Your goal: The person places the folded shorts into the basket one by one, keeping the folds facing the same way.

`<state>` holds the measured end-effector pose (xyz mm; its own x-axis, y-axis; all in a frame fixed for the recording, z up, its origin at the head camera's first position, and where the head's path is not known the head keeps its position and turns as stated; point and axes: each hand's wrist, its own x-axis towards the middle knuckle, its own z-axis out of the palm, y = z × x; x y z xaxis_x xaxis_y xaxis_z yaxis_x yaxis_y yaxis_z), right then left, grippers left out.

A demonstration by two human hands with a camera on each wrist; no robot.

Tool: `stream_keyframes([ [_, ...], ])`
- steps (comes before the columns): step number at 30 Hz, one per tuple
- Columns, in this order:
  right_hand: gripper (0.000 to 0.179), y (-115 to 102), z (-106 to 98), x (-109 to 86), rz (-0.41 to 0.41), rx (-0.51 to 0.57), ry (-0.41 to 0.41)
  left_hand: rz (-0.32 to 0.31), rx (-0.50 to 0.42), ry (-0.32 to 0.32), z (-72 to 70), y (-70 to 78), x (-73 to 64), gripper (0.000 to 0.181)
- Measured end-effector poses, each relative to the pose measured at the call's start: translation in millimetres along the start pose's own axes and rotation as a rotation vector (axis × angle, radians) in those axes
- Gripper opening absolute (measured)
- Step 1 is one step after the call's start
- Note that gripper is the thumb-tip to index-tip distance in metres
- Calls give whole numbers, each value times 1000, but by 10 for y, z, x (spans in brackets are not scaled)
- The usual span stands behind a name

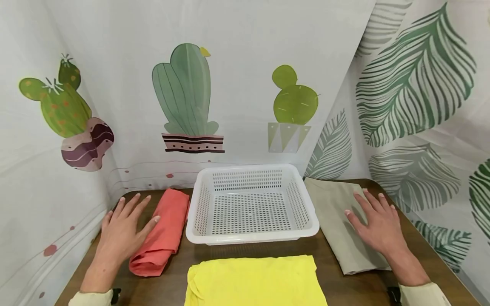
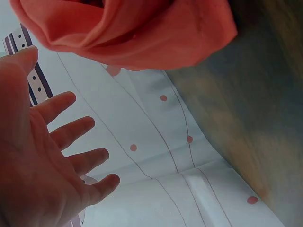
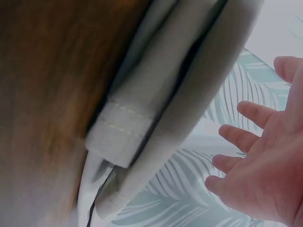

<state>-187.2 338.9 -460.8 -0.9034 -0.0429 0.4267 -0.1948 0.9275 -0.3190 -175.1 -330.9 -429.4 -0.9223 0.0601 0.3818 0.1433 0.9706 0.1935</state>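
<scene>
My left hand [image 1: 120,233] is spread beside a folded red cloth item [image 1: 164,231], with the thumb over its edge in the head view. In the left wrist view the left hand's fingers are apart and hold nothing, and the red fabric [image 2: 142,38] bulges above. My right hand [image 1: 379,225] hovers over the right side of a folded grey-beige garment [image 1: 333,221], fingers extended. A stitched hem [image 3: 125,127] shows on that garment in the right wrist view, apart from the hand. Between the hands stands a white perforated plastic basket [image 1: 252,239] with nothing inside.
A folded yellow cloth item [image 1: 252,282] lies in front of the basket, cut off by the lower frame edge. Everything rests on a dark wooden table [image 1: 214,253]. White curtains [image 1: 245,25] printed with cacti and leaves hang close behind and at both sides.
</scene>
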Motion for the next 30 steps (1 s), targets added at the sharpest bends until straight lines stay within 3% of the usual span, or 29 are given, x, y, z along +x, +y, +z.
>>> stream_keyframes([
  [11,57,3,15,8,-67,35,71,50,-32,46,0,28,-25,69],
  [21,51,-33,5,-7,-95,38,97,169,-70,142,20,38,-32,62],
  [30,47,-85,-20,-13,-90,39,90,156,-102,110,-12,103,-65,57],
])
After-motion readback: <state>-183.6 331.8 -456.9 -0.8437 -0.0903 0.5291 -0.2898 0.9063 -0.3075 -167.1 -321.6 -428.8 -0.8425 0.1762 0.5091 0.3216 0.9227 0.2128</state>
